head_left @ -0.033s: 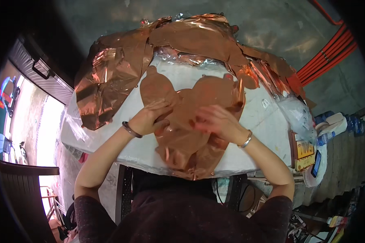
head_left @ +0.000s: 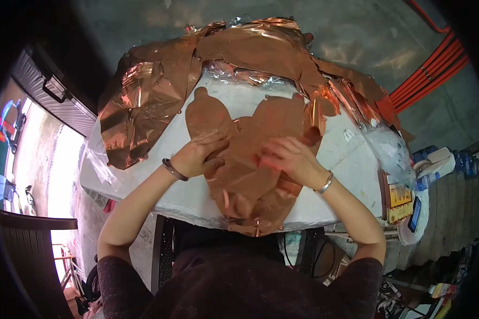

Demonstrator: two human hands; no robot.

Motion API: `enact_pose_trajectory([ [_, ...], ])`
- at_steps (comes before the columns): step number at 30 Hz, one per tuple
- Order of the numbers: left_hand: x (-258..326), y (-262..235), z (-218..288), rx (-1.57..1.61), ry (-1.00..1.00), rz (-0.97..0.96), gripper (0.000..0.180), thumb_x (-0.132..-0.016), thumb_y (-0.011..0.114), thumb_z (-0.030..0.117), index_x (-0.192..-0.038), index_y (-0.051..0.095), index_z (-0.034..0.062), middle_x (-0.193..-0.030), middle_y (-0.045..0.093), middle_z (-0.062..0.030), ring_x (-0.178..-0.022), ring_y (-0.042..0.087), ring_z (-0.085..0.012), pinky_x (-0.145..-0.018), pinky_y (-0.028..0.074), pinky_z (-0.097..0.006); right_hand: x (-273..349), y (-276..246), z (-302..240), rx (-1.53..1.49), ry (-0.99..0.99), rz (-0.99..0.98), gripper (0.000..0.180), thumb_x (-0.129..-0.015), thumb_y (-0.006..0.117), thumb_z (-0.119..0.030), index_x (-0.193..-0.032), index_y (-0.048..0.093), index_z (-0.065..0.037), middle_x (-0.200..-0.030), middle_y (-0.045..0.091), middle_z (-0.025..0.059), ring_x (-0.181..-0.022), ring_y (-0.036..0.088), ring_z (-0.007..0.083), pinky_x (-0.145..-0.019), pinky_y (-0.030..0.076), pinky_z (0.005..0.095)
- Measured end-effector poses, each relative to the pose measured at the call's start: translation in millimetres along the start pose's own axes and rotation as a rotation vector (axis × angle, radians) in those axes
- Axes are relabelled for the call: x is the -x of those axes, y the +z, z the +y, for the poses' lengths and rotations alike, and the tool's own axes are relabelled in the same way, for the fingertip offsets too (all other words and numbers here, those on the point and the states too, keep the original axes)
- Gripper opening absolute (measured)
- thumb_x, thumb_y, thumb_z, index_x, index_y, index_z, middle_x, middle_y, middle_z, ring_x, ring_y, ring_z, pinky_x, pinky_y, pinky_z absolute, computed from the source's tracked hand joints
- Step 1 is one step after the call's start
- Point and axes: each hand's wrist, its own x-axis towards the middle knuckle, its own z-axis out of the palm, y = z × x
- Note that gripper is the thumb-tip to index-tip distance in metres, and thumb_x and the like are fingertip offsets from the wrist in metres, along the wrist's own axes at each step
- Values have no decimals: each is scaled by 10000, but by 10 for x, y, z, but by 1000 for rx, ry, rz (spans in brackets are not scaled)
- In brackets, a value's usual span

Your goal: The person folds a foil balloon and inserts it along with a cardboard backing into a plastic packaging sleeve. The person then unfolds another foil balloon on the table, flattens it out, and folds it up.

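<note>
A flat, copper-coloured foil piece (head_left: 250, 175), looking like a deflated foil balloon, lies in front of me. Two rounded lobes point away from me, and the creased near end reaches the table's front edge. On its left side rests my left hand (head_left: 203, 152), fingers stretched over the foil and thumb apart from them. My right hand (head_left: 292, 159) lies on the right part with loosely bent, parted fingers. Both hands touch the foil; neither visibly grasps it. Some fingertips are hard to make out against the shine.
The white-covered table (head_left: 335, 175) carries more copper foil pieces along its far side (head_left: 250, 50) and left side (head_left: 154, 101). Clear plastic film (head_left: 391, 154) lies at the right, near a yellow box (head_left: 399, 202) and a phone (head_left: 414, 215). Orange pipes (head_left: 428, 72) stand beyond the far right.
The foil piece in front of me has shifted slightly, its far lobes and creased near end lying a little differently. My right hand has moved slightly to the right.
</note>
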Motion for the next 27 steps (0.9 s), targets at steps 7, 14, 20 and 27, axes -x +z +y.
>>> enact_pose_trajectory([
  [7, 169, 23, 61, 21, 29, -24, 425, -779, 706, 201, -1126, 599, -20, -1270, 530, -206, -1210, 496, -366, -1022, 404, -418, 223, -26, -586, -78, 286, 13, 397, -701, 681, -72, -1094, 664, -117, -1238, 588, 66, -1167, 545, 272, -969, 463, 432],
  [14, 166, 15, 65, 51, 56, -34, 447, -791, 699, 139, -1179, 568, -40, -1259, 531, -214, -1185, 510, -378, -1014, 405, -414, 350, -22, -851, -179, 379, -5, 379, -749, 638, -20, -1108, 684, -130, -1263, 591, 73, -1217, 518, 275, -1054, 395, 462],
  [20, 172, 57, 10, 59, 98, -1, 449, -775, 702, 128, -1167, 570, -49, -1232, 535, -215, -1158, 513, -383, -998, 407, -422, 394, -24, -831, -215, 331, -7, 401, -752, 621, -14, -1128, 683, -140, -1280, 588, 57, -1238, 500, 268, -1059, 386, 463],
  [27, 191, 51, 14, 62, 111, -2, 454, -781, 700, 134, -1168, 559, -57, -1197, 541, -210, -1124, 520, -380, -984, 410, -423, 351, 12, -736, -186, 274, -18, 462, -668, 688, -27, -1113, 684, -154, -1269, 597, 31, -1228, 502, 266, -1070, 374, 444],
])
